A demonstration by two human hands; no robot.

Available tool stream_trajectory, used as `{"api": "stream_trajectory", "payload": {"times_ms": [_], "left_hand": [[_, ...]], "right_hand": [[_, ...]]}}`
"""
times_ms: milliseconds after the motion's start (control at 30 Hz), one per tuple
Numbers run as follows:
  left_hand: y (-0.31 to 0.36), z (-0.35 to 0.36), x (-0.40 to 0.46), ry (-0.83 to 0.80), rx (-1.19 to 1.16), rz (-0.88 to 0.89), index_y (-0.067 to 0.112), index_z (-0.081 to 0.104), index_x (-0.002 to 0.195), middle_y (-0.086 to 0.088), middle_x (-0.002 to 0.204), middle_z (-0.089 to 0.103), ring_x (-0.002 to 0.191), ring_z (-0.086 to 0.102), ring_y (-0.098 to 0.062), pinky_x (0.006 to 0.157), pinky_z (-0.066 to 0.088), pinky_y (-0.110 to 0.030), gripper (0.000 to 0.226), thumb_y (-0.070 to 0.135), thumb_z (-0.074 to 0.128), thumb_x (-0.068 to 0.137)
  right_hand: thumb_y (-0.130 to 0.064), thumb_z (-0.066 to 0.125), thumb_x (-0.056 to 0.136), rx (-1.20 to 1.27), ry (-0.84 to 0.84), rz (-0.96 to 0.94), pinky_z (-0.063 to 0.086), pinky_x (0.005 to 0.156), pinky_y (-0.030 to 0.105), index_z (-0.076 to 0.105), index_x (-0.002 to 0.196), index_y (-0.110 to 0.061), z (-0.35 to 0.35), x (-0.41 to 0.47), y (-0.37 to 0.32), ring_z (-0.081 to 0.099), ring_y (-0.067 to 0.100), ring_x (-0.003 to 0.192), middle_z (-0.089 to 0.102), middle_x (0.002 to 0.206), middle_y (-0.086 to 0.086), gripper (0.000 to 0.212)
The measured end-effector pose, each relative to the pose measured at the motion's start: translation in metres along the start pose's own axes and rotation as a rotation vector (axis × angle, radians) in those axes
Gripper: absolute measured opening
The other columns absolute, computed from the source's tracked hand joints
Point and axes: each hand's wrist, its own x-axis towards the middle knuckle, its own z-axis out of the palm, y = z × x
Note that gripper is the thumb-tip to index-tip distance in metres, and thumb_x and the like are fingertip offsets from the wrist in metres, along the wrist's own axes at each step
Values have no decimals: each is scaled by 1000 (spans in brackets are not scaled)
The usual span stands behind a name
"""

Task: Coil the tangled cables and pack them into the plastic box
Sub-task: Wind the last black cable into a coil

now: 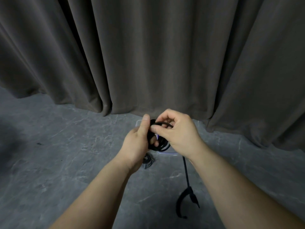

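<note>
A black cable coil point(162, 145) is held up between both hands over the floor. My left hand point(137, 145) grips the coil's left side, thumb up along it. My right hand point(177, 133) pinches a loop at the coil's top. A loose tail of the black cable point(185, 171) hangs from under my right wrist to a strap-like end point(185, 200). The clear plastic box point(166, 152) lies on the floor behind my hands, mostly hidden. A second, grey coiled cable point(147, 161) lies on the floor below my left hand.
A dark pleated curtain point(148, 55) hangs across the back and reaches the grey marbled floor point(66, 162). The box stands close to the curtain's hem.
</note>
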Motion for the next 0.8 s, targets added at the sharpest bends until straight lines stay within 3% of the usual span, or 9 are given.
{"api": "stream_trajectory", "payload": {"times_ms": [133, 233, 300, 400, 467, 533, 600, 700, 800], "left_hand": [[2, -1, -1, -82, 14, 19, 15, 46, 70, 2, 52, 32, 53, 41, -12, 56, 32, -24, 37, 38, 47, 98], [3, -2, 2, -26, -103, -6, 14, 45, 71, 5, 48, 31, 49, 38, -12, 52, 34, -21, 34, 33, 47, 99], [5, -2, 3, 6, -189, -18, 12, 45, 73, 6, 45, 31, 46, 36, -12, 47, 32, -18, 33, 31, 47, 99], [8, -1, 3, 21, -263, -19, 12, 46, 71, 5, 45, 30, 45, 35, -11, 49, 30, -22, 34, 31, 48, 99], [9, -1, 3, 28, -305, -25, 13, 47, 71, 5, 46, 30, 45, 35, -11, 52, 29, -24, 35, 33, 49, 99], [10, -1, 3, 31, -351, -29, 12, 47, 72, 5, 46, 30, 45, 35, -11, 51, 32, -23, 34, 34, 50, 98], [12, 0, 2, 13, -397, -31, 12, 47, 73, 5, 46, 30, 45, 35, -10, 54, 35, -24, 33, 34, 50, 98], [14, 1, -1, -48, -419, -22, 12, 45, 72, 4, 46, 29, 45, 35, -10, 51, 38, -20, 33, 34, 48, 96], [16, 1, -5, -104, -416, -8, 10, 46, 73, 5, 44, 30, 43, 39, -9, 48, 42, -17, 34, 35, 46, 96]], "right_hand": [[-6, 75, 79, 44, 64, -4, 48, 66, 34, 68, 69, -24, -7, 2, 6, 56, 12, 64, 64, 65, 2, 21], [-3, 70, 83, 61, 87, 13, 44, 59, 16, 70, 74, -21, -13, 5, 7, 53, 0, 56, 62, 58, -11, 20], [-3, 66, 86, 61, 94, 51, 44, 56, 14, 72, 78, -21, -14, 5, 7, 53, -2, 54, 64, 57, -13, 21], [-11, 57, 93, 85, 65, 127, 57, 69, 34, 75, 86, -25, -10, 6, 12, 66, 9, 74, 73, 78, -5, 23], [-27, 48, 97, 57, 35, 123, 56, 85, 44, 73, 97, -26, -4, 4, 14, 68, 16, 91, 74, 92, -4, 25], [-40, 38, 99, -123, 18, 52, 49, 97, 38, 68, 114, -27, 2, 1, 13, 64, 14, 107, 71, 109, -6, 36], [-38, 34, 103, -247, 32, -1, 42, 102, 30, 60, 127, -25, 6, -3, 12, 57, 11, 116, 65, 122, -6, 38], [-37, 31, 103, -286, 47, -9, 43, 89, 25, 60, 123, -25, 9, -5, 10, 59, 12, 105, 67, 110, -7, 37], [-40, 31, 102, -293, 9, -11, 40, 67, 18, 56, 97, -34, 10, -6, 13, 56, 5, 79, 61, 79, -13, 26]]}}
